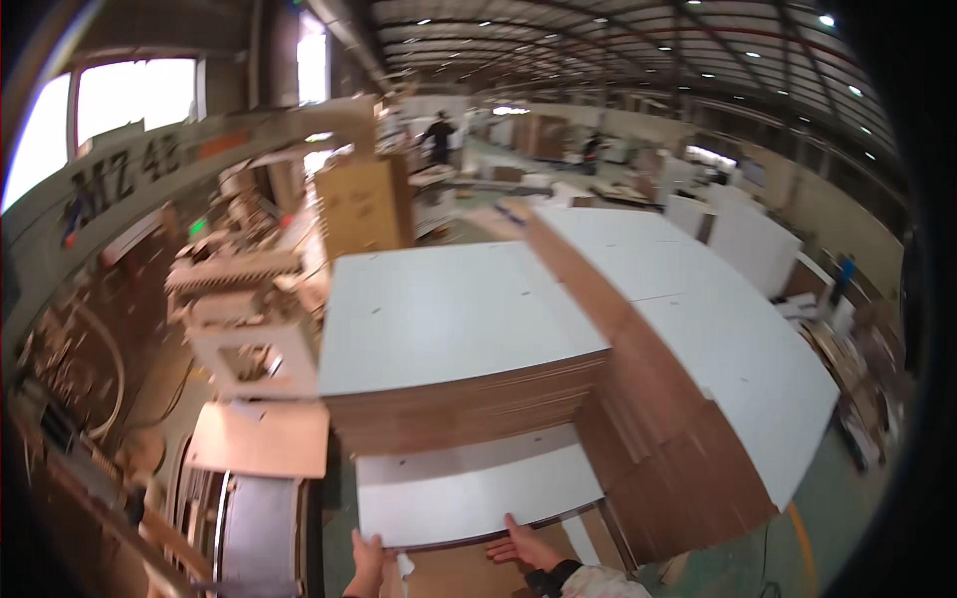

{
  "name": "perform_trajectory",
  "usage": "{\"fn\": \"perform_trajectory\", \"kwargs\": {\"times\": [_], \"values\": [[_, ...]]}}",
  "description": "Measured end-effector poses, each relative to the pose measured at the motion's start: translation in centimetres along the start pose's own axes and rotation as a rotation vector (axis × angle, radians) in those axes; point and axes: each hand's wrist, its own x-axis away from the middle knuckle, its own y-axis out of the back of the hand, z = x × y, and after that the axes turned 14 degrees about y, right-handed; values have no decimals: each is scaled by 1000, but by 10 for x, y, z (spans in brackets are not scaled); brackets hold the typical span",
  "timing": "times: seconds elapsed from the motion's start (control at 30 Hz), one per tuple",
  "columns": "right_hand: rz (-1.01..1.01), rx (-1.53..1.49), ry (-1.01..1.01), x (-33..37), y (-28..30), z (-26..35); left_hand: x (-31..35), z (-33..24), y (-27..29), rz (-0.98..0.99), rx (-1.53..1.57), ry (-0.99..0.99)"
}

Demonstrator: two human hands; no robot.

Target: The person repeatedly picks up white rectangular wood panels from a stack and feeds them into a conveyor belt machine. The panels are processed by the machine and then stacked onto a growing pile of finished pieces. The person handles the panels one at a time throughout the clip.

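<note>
A white rectangular panel point(478, 490) lies low in front of me, at the foot of a taller stack of white-faced panels point(469, 414) with brown edges. My left hand point(368, 564) is at the panel's near left corner, thumb and fingers apart. Along the near edge, right of the middle, is my right hand point(525, 547). Its thumb points up at the panel's edge and its fingers stretch left just below it. Neither hand is visibly wrapped round the panel. Beneath my hands shows a brown board point(459, 576) with a pale strip.
A long stack of white-topped panels point(698, 329) borders the right side. To the left stand a machine with a grey beam point(229, 149) and a roller bed point(259, 523) carrying a tan board point(259, 439). A tall brown carton point(356, 209) stands behind; a person point(439, 138) is far off.
</note>
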Motion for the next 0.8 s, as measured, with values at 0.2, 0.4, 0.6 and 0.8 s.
{"fn": "perform_trajectory", "kwargs": {"times": [0.2,0.4,0.6,0.8], "values": [[99,36,-26,11,-16,5,-10,6,47,72,-11,199],[638,37,-228,24,-131,-25,150,47,114,-153,267,110],[1031,386,-291,163,-327,-78,329,210,229,-365,640,241],[1733,743,-714,400,-377,-247,527,411,221,-923,1398,-77]]}}
